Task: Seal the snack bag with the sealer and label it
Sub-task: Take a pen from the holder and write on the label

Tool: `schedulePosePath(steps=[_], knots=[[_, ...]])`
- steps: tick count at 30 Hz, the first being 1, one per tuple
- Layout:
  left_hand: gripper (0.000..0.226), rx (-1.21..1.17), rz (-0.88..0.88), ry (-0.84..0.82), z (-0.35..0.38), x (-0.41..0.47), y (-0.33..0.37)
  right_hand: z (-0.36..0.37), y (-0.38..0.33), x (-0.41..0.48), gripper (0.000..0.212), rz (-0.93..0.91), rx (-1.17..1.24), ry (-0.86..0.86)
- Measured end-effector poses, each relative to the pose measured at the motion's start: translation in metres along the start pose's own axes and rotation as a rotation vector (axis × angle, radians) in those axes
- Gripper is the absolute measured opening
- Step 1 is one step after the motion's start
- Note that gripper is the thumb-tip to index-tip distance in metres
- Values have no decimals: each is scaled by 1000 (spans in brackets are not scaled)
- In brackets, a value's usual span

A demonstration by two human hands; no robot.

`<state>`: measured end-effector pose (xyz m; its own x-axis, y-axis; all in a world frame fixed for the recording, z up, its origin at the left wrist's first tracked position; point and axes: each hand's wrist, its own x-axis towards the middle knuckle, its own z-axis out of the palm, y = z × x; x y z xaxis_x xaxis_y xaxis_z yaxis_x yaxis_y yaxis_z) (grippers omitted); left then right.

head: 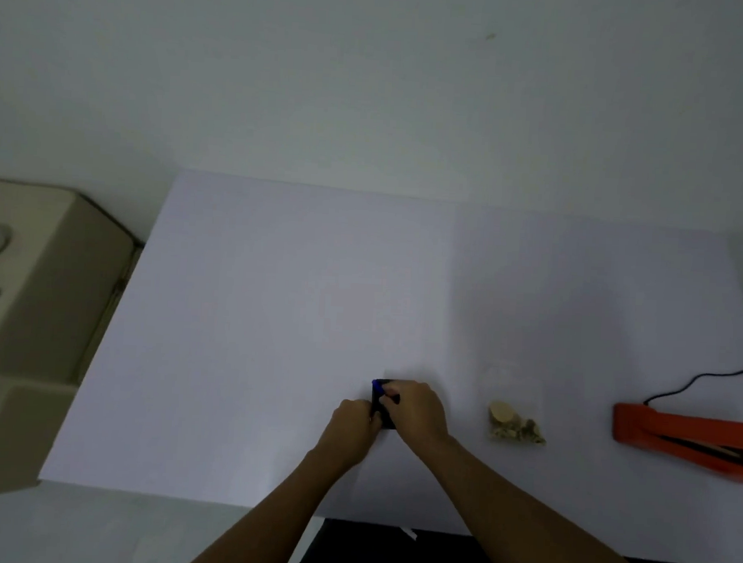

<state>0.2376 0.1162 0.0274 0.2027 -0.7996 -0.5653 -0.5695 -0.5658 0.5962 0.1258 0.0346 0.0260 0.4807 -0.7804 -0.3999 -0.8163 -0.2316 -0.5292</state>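
Both forearms reach forward, left hand [356,418] and right hand [415,406] touching, fingers [392,395] curled closed.

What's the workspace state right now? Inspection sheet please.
Surface: white table, mostly bare.
Job's things: clear snack bag lying flat, right of the hands; orange sealer at right edge; small dark object with blue part held in both hands.
Clutter: nothing seen.
Grippers: left hand and right hand both closed on the dark object.
Cables: black cord from sealer, running off right.
Surroundings: beige unit at left; plain wall.
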Motion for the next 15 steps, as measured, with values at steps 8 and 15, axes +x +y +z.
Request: schedulePosePath(steps=[8,15], knots=[[34,-37,-92,205,-44,26,-12,-52,-27,-15,9,129,833,375],[37,-16,-117,235,-72,65,-16,-90,-12,-22,21,271,1277,403]])
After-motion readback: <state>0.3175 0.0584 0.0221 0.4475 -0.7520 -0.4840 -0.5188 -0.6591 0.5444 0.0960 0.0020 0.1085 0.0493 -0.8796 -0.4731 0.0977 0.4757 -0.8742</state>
